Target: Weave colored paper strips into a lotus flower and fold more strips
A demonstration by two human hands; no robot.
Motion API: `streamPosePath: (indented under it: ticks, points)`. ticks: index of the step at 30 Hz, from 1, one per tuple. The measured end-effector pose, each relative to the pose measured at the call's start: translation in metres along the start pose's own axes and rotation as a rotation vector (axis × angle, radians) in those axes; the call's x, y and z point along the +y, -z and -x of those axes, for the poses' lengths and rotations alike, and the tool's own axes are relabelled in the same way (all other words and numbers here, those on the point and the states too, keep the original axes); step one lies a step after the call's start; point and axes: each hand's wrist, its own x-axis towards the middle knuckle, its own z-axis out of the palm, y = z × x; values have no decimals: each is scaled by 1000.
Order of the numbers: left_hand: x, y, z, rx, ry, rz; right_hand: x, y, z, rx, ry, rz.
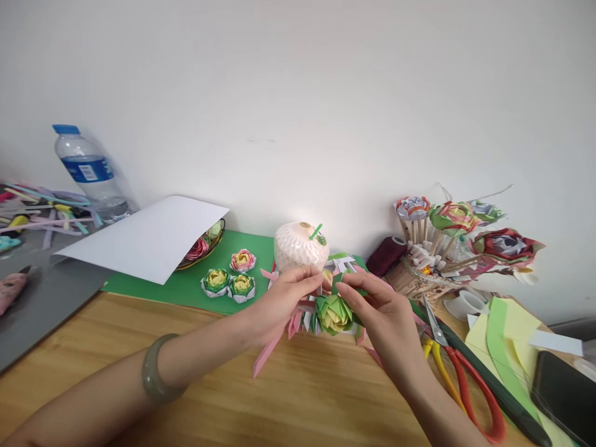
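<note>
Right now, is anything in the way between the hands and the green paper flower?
Nothing visible blocks the way: the left hand and right hand are both close to the green paper flower. Paper strips stick out around it.

Blue-capped bottle (90,171) — near white wall (298,112)

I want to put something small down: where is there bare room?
Bare wood shows between the left forearm and right forearm, nearer than the green-and-yellow paper flower, and beyond the left forearm, bordered by the gray mat and green sheet. The right side is crowded with scissors, yellow paper and stick-stemmed paper flowers.
</note>
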Motion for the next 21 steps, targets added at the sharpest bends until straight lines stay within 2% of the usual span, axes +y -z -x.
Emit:
streamPosePath:
  ticks: [5, 10, 15, 21]
  points:
    - [8, 5, -4, 44, -91, -280, 5, 2, -3, 16, -2, 41]
    - [12, 6, -5, 6, -8, -425, 11, 1, -5, 17, -26, 31]
    - [11, 11, -6, 7, -118, -543, 14, 1, -3, 55, 45, 138]
    - [12, 10, -3, 66, -211, -649, 13, 3, -1, 113, 143, 242]
